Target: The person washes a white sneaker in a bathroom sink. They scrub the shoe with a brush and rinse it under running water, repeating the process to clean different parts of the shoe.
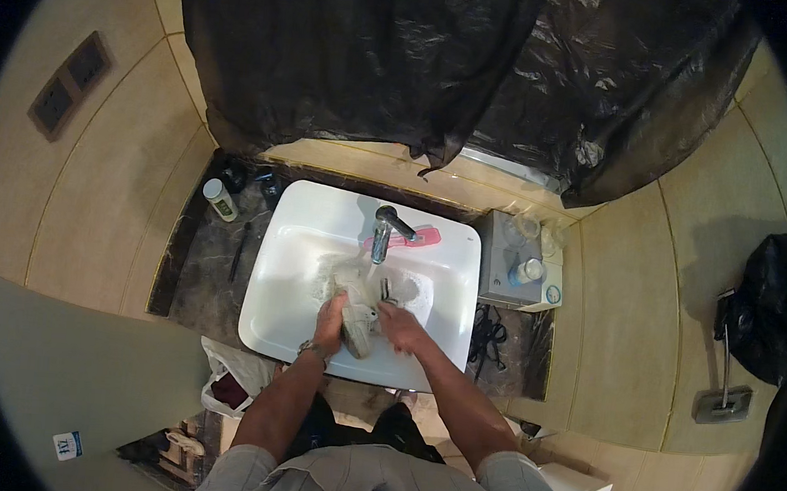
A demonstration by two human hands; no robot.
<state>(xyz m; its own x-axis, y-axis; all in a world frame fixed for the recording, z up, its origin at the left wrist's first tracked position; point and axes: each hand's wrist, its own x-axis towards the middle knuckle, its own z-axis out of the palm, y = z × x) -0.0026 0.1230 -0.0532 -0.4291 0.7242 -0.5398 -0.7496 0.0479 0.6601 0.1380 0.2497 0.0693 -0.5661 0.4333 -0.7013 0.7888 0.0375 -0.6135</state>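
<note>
A wet, light-coloured shoe (355, 318) is tilted over the white washbasin (291, 238), with my left hand (331, 320) closed around its side. My right hand (398, 324) is at the shoe's other side, blurred, gripping a small brush whose dark end (385, 288) shows above the fingers; the rest of it is hidden. Above the shoe stands a chrome faucet (382, 234), water running from its spout. Suds lie in the basin. A pink plastic brush or holder (418, 239) rests behind the faucet on the basin's ledge.
On the left counter are a white-capped bottle (221, 200) and a thin dark stick (239, 252). Boxes (511, 281) with a small bottle (530, 271) on top stand at the right, near black laces or cord (490, 338). A white plastic bag (241, 368) hangs below left.
</note>
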